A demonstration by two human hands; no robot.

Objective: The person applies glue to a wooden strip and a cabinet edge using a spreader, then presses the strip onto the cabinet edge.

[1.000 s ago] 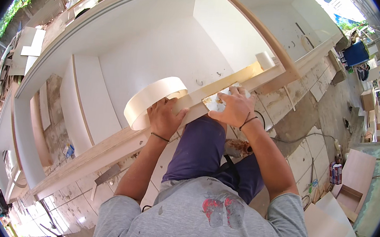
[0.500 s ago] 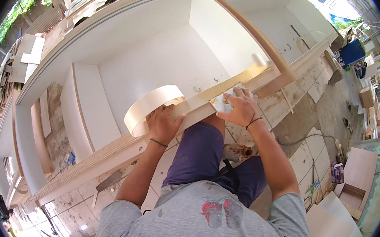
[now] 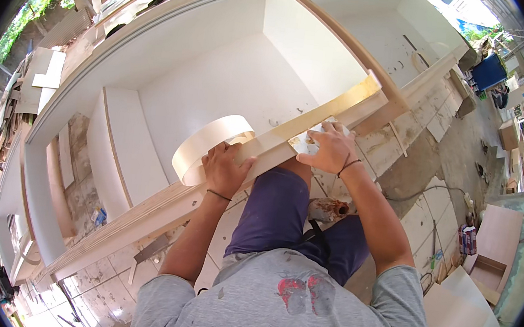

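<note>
A roll of cream edge banding (image 3: 214, 139) rests at the cabinet's front rail, its loose length running rightward along that edge. My left hand (image 3: 228, 165) is closed on the roll's near side, fingers over the banding and thumb against the rail. The strip's yellowish underside (image 3: 343, 102) shows toward the far right end, where its tip stands up a little from the wood. My right hand (image 3: 332, 146) grips a whitish pad with brown stains (image 3: 305, 144) and presses it at the rail beside the strip. The pad's exact kind is hard to tell, and my fingers hide part of it.
The large white cabinet carcass (image 3: 201, 76) lies before me, with an upright divider (image 3: 343, 39) and a shelf panel (image 3: 131, 144). A metal saw-like blade (image 3: 150, 248) lies on the floor at left. Boards (image 3: 455, 314) and a cable (image 3: 423, 190) lie to the right.
The far end of the banding strip, blurred and curled up before, now lies straighter and in focus near the rail's end. Both hands keep nearly the same places and holds.
</note>
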